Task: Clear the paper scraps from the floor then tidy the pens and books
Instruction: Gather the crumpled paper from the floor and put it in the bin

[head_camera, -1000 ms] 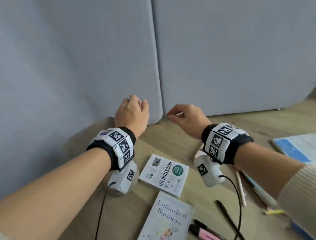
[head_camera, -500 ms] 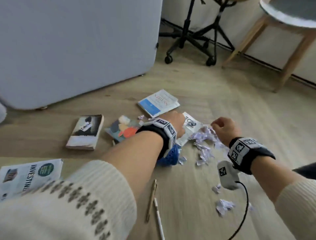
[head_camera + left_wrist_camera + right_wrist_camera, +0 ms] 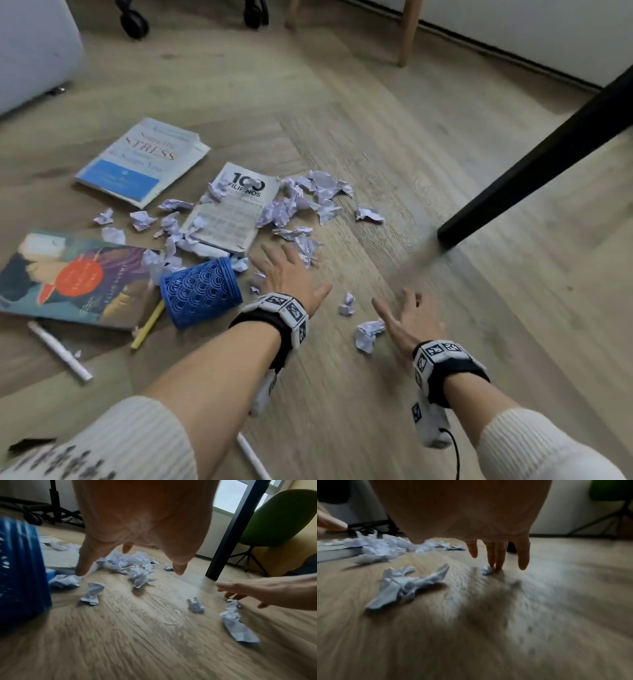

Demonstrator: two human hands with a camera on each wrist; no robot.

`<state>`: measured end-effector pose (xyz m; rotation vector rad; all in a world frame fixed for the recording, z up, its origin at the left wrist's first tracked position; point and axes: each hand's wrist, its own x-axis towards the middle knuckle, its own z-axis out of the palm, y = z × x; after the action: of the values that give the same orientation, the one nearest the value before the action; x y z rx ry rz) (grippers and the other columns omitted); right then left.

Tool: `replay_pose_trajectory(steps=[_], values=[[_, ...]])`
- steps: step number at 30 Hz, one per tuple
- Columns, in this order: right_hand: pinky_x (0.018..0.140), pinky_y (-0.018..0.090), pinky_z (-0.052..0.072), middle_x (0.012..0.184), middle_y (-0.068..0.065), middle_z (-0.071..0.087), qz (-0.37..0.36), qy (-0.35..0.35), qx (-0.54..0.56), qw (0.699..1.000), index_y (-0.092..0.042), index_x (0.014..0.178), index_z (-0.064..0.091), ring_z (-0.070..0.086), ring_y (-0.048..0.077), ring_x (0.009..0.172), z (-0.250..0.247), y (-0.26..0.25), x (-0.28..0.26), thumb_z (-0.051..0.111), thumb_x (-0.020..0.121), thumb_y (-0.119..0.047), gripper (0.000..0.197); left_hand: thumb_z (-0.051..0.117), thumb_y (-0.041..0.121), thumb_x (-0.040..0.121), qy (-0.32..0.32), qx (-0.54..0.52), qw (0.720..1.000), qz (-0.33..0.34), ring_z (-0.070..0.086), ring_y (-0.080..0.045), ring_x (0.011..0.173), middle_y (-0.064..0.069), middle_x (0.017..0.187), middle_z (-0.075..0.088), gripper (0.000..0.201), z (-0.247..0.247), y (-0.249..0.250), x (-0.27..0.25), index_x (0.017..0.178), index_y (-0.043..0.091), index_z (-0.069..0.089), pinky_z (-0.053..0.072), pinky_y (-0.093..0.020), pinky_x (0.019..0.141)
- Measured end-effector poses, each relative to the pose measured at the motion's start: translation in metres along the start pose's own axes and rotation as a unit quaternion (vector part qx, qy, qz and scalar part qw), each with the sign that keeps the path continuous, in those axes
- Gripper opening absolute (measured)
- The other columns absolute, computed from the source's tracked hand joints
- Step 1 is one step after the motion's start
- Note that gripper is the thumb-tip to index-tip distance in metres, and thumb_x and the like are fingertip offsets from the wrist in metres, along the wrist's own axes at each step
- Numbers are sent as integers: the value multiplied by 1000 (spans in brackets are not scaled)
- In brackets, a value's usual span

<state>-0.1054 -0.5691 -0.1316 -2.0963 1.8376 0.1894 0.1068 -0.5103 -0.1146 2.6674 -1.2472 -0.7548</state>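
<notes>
Several crumpled white paper scraps (image 3: 294, 209) lie scattered on the wooden floor around a white book (image 3: 233, 209). My left hand (image 3: 284, 270) hovers palm down with fingers spread, just right of a tipped blue mesh pen cup (image 3: 200, 296), holding nothing. My right hand (image 3: 404, 318) is also spread, low over the floor, beside a larger scrap (image 3: 368, 334) and a small one (image 3: 347, 303). In the right wrist view its fingertips (image 3: 498, 566) touch a tiny scrap (image 3: 487, 570). A yellow pencil (image 3: 149, 323) and a white pen (image 3: 60, 349) lie on the floor at left.
A blue-and-white book (image 3: 142, 161) and a dark illustrated book (image 3: 73, 277) lie at left. A black table leg (image 3: 534, 161) slants down at right. Chair wheels (image 3: 133, 22) and a wooden leg (image 3: 407, 31) stand at the back. A green chair (image 3: 278, 517) is beyond.
My view swung right and down from the screen to the scrap pile. Both hands went from curled to spread, and the right hand dropped nearer to me over the loose scraps.
</notes>
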Motion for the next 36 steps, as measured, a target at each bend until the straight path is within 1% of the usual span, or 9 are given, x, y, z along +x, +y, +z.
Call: replay_pose_trajectory(steps=[6,11,15,20,25,29,31,33,36], values=[[61,37,47,101,3,49,-138,52,-90,985,-24,120,45,54,24,82,49,-12,-24,31,71,-85,79,34,89,69,36,18,999,-12,22,-44,135,-29,148,14,127,25,-6,33,149,-1,-7,24,-49,112],[37,24,37,73,1,52,-288,38,-66,954,-17,99,46,50,17,46,59,-23,2,37,95,-37,22,39,71,85,45,48,997,45,54,-32,100,-17,124,27,91,28,-4,53,147,14,5,46,-37,82],[59,33,35,87,8,58,-293,-44,-94,950,-9,105,46,54,28,70,32,-40,38,39,98,-14,11,44,24,97,37,44,988,142,61,-34,82,-15,112,40,34,20,-11,80,131,23,41,52,-42,74],[63,28,34,78,-1,56,-269,88,5,959,-13,94,52,55,21,72,-10,-88,106,50,96,-30,17,44,36,91,182,44,978,89,50,-24,96,-8,106,52,32,-2,-11,92,94,12,65,39,-32,65],[69,38,48,121,16,43,-221,148,88,960,-11,129,40,54,30,86,-23,-150,171,43,80,13,55,37,-2,86,260,-2,960,104,38,-22,91,-8,97,45,24,2,-9,109,75,18,41,29,-27,65],[101,59,38,156,9,3,-226,31,58,972,-42,146,6,30,37,137,-14,-180,211,52,84,-5,85,28,-5,78,276,-46,954,105,42,-27,87,-14,98,44,26,-1,-7,110,83,9,49,38,-32,64],[108,64,26,159,6,-8,-241,-29,32,970,-46,147,0,12,35,146,-14,-185,223,46,87,-11,83,26,2,80,229,-102,965,82,44,-32,101,-18,119,39,29,0,-6,109,100,4,47,46,-37,81],[114,56,24,160,8,-1,-295,-86,6,952,-38,150,11,14,34,146,-18,-189,221,40,93,-16,67,33,7,83,171,-131,974,69,34,-35,128,-21,145,19,34,1,-7,110,116,2,35,38,-37,106],[115,36,25,155,11,26,-398,-104,-11,911,-19,143,42,30,28,141,-15,-189,200,40,98,-13,46,54,29,83,153,-129,973,116,18,-32,142,-16,156,-12,69,7,-15,114,136,6,15,29,-36,114]])
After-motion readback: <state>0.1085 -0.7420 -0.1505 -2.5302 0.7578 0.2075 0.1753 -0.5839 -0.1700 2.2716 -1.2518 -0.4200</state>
